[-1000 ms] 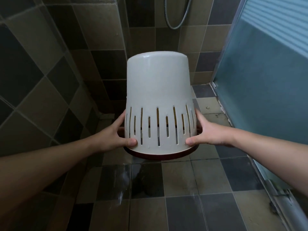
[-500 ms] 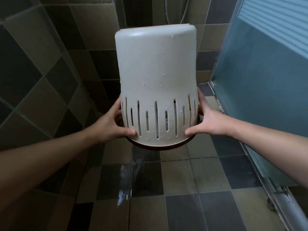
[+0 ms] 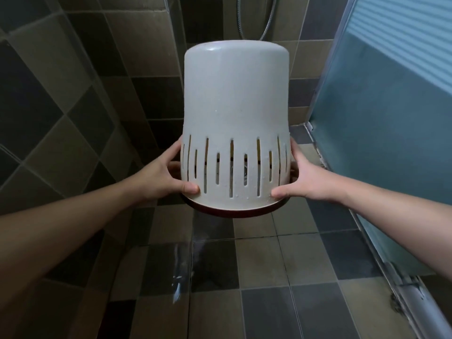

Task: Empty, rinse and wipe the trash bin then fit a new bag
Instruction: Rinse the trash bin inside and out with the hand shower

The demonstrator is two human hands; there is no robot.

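You hold the white trash bin [image 3: 236, 113] upside down, clear of the wet tiled floor [image 3: 269, 277], its dark red rim [image 3: 234, 212] lowest. Your left hand [image 3: 162, 178] grips the slotted band on one side, thumb pressed to the front; your right hand [image 3: 309, 178] grips the opposite side likewise. Water droplets cling near the slots. A shower hose [image 3: 266, 23] hangs behind, and a frosted door [image 3: 381, 133] stands on the right.

Upturned bin [image 3: 236, 113] lower, farther from camera than half-second ago
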